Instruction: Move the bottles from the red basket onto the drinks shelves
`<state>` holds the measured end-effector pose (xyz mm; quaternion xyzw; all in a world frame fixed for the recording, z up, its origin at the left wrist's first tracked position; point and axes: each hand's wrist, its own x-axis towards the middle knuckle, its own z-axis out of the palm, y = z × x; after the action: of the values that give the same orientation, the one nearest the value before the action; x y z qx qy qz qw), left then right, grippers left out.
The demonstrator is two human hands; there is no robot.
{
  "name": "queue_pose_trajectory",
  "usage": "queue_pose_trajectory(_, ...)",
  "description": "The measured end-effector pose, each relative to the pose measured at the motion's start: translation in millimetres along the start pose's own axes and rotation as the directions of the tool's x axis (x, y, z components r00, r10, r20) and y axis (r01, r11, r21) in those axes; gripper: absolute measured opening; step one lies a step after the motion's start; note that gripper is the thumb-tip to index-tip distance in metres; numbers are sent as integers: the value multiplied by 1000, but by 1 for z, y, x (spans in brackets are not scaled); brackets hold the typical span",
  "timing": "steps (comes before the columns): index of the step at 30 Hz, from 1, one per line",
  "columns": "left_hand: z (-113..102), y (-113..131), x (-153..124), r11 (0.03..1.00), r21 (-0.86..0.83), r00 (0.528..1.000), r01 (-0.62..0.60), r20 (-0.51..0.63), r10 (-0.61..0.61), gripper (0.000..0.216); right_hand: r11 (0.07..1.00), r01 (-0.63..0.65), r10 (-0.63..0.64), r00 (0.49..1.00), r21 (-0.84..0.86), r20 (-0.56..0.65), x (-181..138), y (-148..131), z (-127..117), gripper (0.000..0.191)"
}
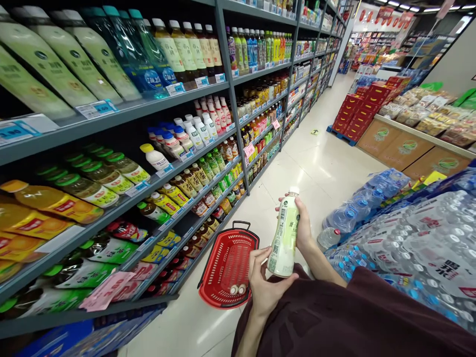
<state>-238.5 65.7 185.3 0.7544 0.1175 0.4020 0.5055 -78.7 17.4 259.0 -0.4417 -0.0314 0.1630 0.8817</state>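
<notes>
I hold a pale green drink bottle [284, 235] with a white cap upright in front of me, its label turned toward me. My left hand [265, 285] cups the bottle's base, thumb and fingers closed round it. My right hand [304, 225] grips the bottle's upper part from behind. Dark brown sleeves cover both my arms. A red plastic shopping basket [227, 265] with a black handle stands on the floor below the bottle, with two small round items lying at its near end.
Tall shelves of bottled drinks [156, 163] run along the left of the aisle. Shrink-wrapped packs of water bottles [401, 233] are piled on the right. Stacked red cartons [357, 116] and a display of packaged food [427, 111] stand farther back. The tiled floor [320, 163] stretches ahead.
</notes>
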Motion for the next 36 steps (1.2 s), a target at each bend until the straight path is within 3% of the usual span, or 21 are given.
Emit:
queue_pose_trajectory(3,-4,2,1,981,137,989,-141,-16,144,65,995,-66,63,997,76,36,4,1,-1,39)
queue_pose_trajectory(6,-10,5,7,919,256,947,-300,-36,319,51,987,-129,124,990,97,63,8,-1,1,37)
queue_pose_trajectory(8,-16,7,10,853,319,898,-413,-14,439,43,983,-159,153,986,89,73,10,-3,3,37)
queue_pose_trajectory(11,-25,9,9,703,363,785,-611,164,597,36,979,-194,187,977,60,100,9,-4,4,37)
queue_pose_trajectory(13,-30,9,7,616,343,705,-709,310,638,35,978,-210,205,970,20,129,8,-2,3,37)
queue_pose_trajectory(15,-32,8,4,579,318,660,-751,391,641,34,974,-227,228,960,-22,165,7,2,1,38)
queue_pose_trajectory(19,-32,7,4,596,284,654,-751,441,614,31,972,-221,234,946,-83,223,3,11,-4,39)
queue_pose_trajectory(22,-32,7,8,687,228,683,-690,520,514,26,965,21,58,956,-263,288,-3,15,-8,37)
queue_pose_trajectory(24,-35,8,11,785,197,750,-587,497,436,25,864,260,-83,919,-431,386,-11,20,-10,43)
queue_pose_trajectory(25,-37,8,12,843,197,816,-501,433,383,24,796,351,-115,887,-494,447,-15,23,-12,50)
queue_pose_trajectory(27,-44,9,16,950,184,956,-253,197,217,18,697,448,-80,825,-560,560,-24,32,-13,67)
queue_pose_trajectory(28,-49,11,17,983,148,992,-108,74,98,19,678,460,-22,792,-574,610,-29,38,-14,74)
queue_pose_trajectory(30,-62,14,22,992,44,992,116,-65,-113,29,665,465,103,717,-584,689,-37,51,-16,82)
queue_pose_trajectory(33,-83,19,27,963,41,961,265,72,-267,47,624,472,268,620,-623,737,-45,68,-19,90)
queue_pose_trajectory(36,-96,20,24,924,65,910,377,156,-383,40,562,463,374,596,-685,710,-49,77,-20,98)
